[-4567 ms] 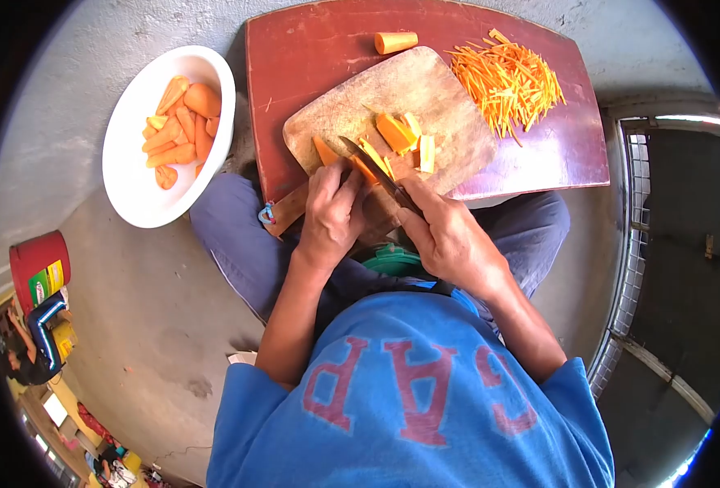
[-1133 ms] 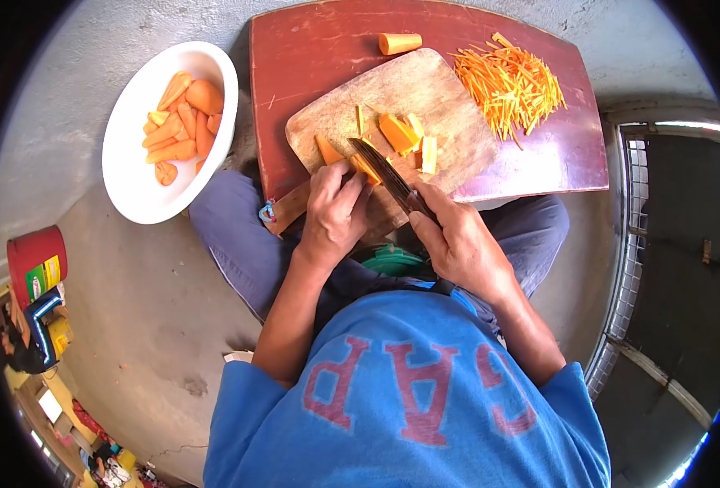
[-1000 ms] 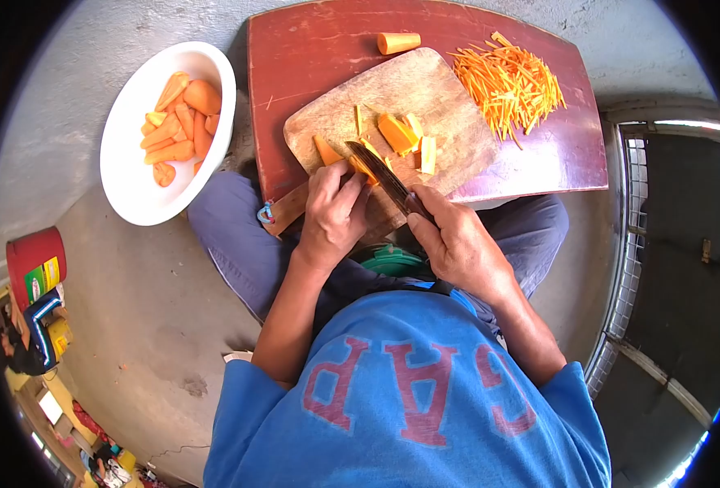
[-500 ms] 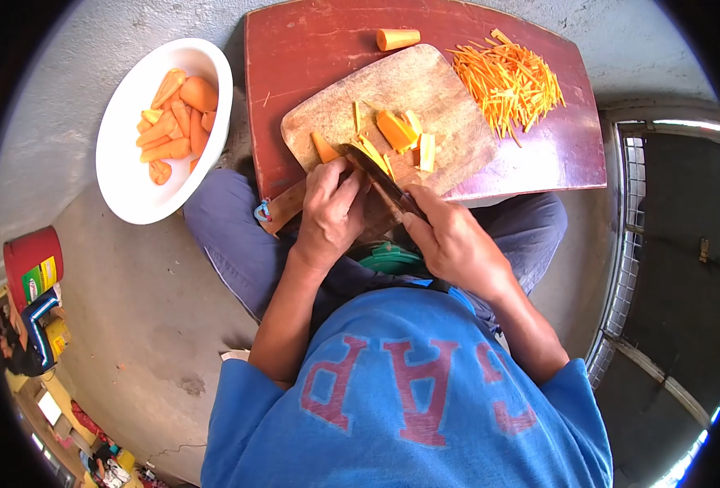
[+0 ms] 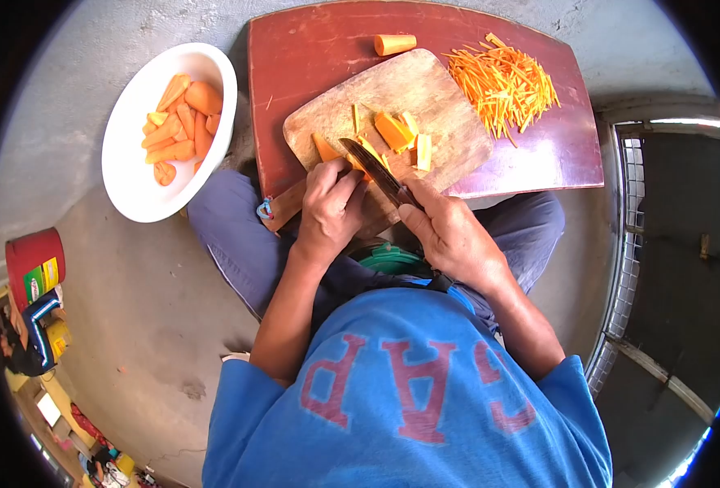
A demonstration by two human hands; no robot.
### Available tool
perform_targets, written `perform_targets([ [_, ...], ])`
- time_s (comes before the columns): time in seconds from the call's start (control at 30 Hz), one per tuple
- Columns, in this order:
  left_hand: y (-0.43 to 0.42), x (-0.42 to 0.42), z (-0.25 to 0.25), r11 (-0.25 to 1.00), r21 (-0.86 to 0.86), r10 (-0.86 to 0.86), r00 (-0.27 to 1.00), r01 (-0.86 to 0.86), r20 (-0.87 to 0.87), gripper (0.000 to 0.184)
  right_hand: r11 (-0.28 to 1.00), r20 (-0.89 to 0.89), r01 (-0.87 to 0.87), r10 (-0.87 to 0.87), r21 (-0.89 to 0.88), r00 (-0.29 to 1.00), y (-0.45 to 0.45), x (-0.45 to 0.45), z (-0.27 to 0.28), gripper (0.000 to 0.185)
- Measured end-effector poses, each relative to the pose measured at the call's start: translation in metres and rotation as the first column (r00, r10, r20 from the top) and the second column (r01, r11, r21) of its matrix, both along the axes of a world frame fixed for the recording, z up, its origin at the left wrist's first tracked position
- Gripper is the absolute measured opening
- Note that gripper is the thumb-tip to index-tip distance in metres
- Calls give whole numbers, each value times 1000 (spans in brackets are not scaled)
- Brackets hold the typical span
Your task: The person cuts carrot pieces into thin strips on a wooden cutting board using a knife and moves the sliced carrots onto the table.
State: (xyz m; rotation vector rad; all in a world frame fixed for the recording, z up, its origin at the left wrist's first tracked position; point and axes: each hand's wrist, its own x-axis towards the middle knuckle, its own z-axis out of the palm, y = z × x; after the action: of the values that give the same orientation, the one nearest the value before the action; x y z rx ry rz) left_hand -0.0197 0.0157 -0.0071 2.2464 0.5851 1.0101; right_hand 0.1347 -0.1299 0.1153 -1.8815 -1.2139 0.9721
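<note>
Thin, even cuts here called for a blade kept upright beside the fingertips of the left hand [image 5: 327,207], with the knuckles bent and the tips drawn back from the edge. The knife [image 5: 370,167] lay slantwise over the cutting board [image 5: 456,145], its tip pointing away from the body and toward the left, right beside the carrot piece [image 5: 360,167] under those fingers. Short, light strokes with a steady guiding hand seemed the safest way, since a small piece could roll or slip if pressed unevenly. The left hand was closed down on the carrot piece, fingers curled, wrist low and the forearm reaching forward from the body. The right hand [image 5: 456,236] was wrapped round the knife's handle, its thumb along the near side, the forearm angled inward from the right so that both hands met near the board's close edge. A carrot wedge [image 5: 323,148] lay just beyond the left fingers, and a thicker carrot chunk [image 5: 392,132] rested past the blade. The board sat on the red table [image 5: 295,53], with a heap of carrot shreds [image 5: 502,88] beside its far right edge.
</note>
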Motion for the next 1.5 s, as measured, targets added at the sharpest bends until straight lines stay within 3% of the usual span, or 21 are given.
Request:
perform_targets([
  [0.1, 1, -1, -2, 1000, -4, 2, 1000, -2, 11, 20, 999, -34, -36, 37, 30, 999, -1, 2, -3, 48],
  [0.17, 1, 0, -3, 1000, -3, 0, 1000, 0, 17, 20, 988, 107, -56, 41, 145, 993, -11, 2, -13, 56],
  [0.27, 0, -1, -2, 1000, 2, 9, 1000, -9, 13, 20, 979, 117, -66, 44, 194, 992, -27, 9, -32, 57],
  [0.37, 1, -1, -3, 1000, 2, -1, 1000, 1, 17, 20, 997, -121, 59, -63, -39, 991, -30, 5, -22, 62],
  [0.43, 1, -1, -4, 1000, 1, -8, 1000, 8, 11, 19, 983, -188, 117, -142, -138, 972, -31, 3, -18, 64],
  [0.6, 1, 0, -2, 1000, 10, 6, 1000, -6, 4, 18, 986, -54, 118, -112, 120, 992, -36, -7, -23, 59],
  [0.7, 0, -1, -1, 1000, 8, 7, 1000, -7, -8, 19, 982, 34, 47, -54, 184, 998, -37, -9, -28, 60],
  [1.1, 0, -1, -1, 1000, 21, 3, 1000, -3, 7, 24, 993, 42, 5, -9, 116, 999, -31, -12, -12, 60],
  [1.2, 2, -1, -4, 999, 43, 1, 1000, -2, 19, 23, 999, -2, 29, -29, -37, 1000, -26, -15, 0, 54],
  [1.3, 0, -3, -3, 999, 42, -8, 1000, 8, -8, 22, 985, 79, -19, 5, 172, 997, -8, -10, -27, 46],
  [1.4, -1, -2, -1, 999, 48, 0, 1000, 0, -12, 22, 980, 83, -16, 0, 197, 997, 6, -6, -25, 39],
  [1.5, 1, -2, -2, 998, 56, 2, 1000, -2, 3, 21, 1000, 9, -8, 7, 16, 1000, -2, -7, -1, 41],
])
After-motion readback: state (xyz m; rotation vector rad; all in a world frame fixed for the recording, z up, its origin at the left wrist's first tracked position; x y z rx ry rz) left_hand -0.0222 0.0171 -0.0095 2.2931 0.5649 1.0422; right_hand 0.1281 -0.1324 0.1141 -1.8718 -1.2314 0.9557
